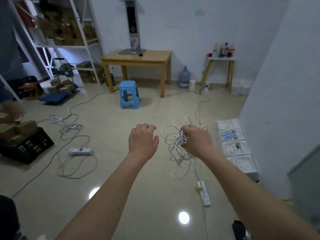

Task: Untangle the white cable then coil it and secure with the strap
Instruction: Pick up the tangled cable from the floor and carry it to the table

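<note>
My right hand (197, 139) is closed around a tangled bundle of thin white cable (174, 144), held in the air above the tiled floor. Loops stick up above the fist and more strands hang down below it. My left hand (142, 141) hovers just left of the bundle, palm down, fingers loosely curled and holding nothing, not touching the cable. No strap is visible.
Power strips (80, 151) (204, 194) and grey cords lie on the floor at left and below the bundle. A blue stool (129, 94) and wooden table (138, 59) stand ahead. White boxes (233, 144) line the right wall. A black crate (27, 146) sits at left.
</note>
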